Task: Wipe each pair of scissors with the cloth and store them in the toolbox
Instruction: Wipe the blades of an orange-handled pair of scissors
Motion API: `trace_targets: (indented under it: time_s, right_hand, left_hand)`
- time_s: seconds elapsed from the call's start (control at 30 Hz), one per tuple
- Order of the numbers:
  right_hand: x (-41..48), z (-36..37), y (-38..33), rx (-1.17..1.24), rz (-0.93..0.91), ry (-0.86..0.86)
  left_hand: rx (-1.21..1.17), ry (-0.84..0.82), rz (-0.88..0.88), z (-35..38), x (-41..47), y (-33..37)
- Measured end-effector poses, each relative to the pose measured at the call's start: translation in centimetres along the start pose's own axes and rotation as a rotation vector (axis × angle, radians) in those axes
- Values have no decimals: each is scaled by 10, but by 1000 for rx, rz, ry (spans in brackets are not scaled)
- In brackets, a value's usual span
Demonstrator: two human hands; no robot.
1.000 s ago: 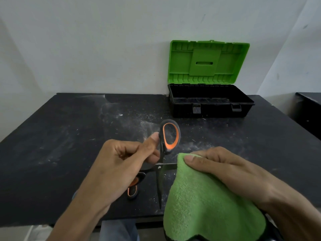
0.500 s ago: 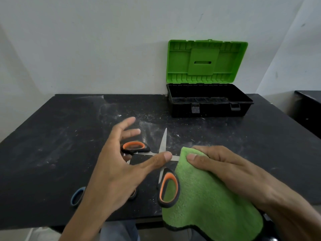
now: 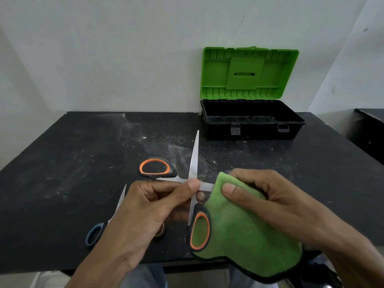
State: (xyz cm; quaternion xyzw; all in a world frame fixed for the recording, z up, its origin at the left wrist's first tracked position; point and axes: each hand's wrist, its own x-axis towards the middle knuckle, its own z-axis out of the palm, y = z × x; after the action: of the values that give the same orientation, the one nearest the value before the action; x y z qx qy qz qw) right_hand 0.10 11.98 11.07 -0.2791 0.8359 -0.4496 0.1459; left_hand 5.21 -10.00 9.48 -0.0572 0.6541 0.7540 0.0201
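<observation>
Left hand (image 3: 149,206) pinches open orange-and-black-handled steel scissors (image 3: 193,161) at pivot. Right hand (image 3: 270,202) curls green fleecy cloth (image 3: 245,235) round one blade. Green-lidded black plastic toolbox (image 3: 249,129), 1 o'clock.

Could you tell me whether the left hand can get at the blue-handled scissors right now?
Probably, but not freely. The blue-handled scissors lie on the table beside the left hand with nothing between them, yet that hand is pinching the orange-handled scissors and would have to let go first.
</observation>
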Motion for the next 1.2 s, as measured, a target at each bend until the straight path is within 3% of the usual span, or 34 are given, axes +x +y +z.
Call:
trace_targets:
  time_s: [0.2,0.57,0.7,0.97,1.2]
  right_hand:
    - [2,3,-7,66,-34,63]
    - [-2,-15,-15,-11,-4,26]
    - [3,-4,-18,5,-85,28]
    - [-2,-16,-15,59,26,62]
    - [6,3,-19,134,24,47]
  left_hand:
    - [136,16,148,4,-2,2]
    - [162,61,203,2,-10,12]
    - [155,-8,188,11,-6,10]
    - [39,42,38,3,-6,7]
    - [47,24,80,9,-4,10]
